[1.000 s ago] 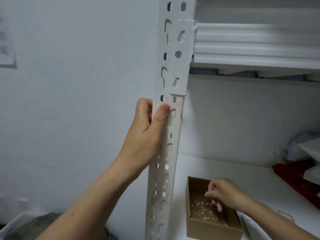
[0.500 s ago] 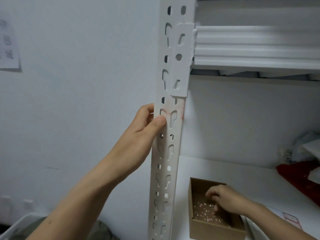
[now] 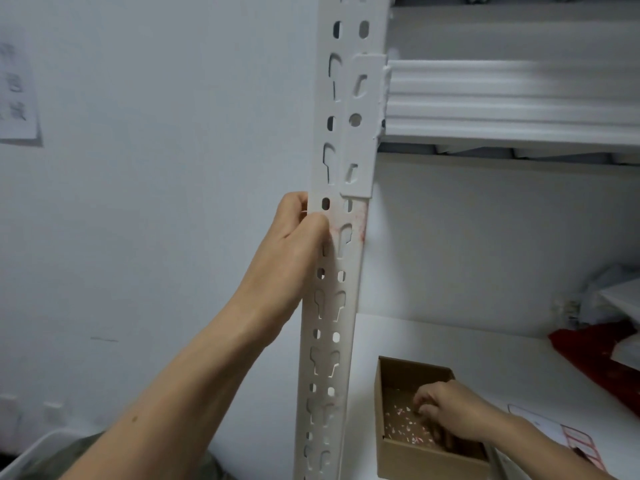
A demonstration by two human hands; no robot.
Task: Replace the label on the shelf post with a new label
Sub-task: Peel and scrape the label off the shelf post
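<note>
Now | your left hand (image 3: 298,244) wraps the white perforated metal shelf post (image 3: 325,341), thumb beside the reddish label residue (image 3: 358,223), likely to steady it | your right hand (image 3: 446,410) curls inside the brown cardboard box (image 3: 415,459) over pink-white paper scraps (image 3: 401,424), probably shedding peelings; you cannot tell whether it holds any.

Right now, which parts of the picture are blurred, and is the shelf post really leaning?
Head view: the shelf beam at upper right is smeared, and the paper on the left wall is too blurred to read; the shelf post is sharp, its lean probably wide-angle distortion; light is soft, no glare.
</note>
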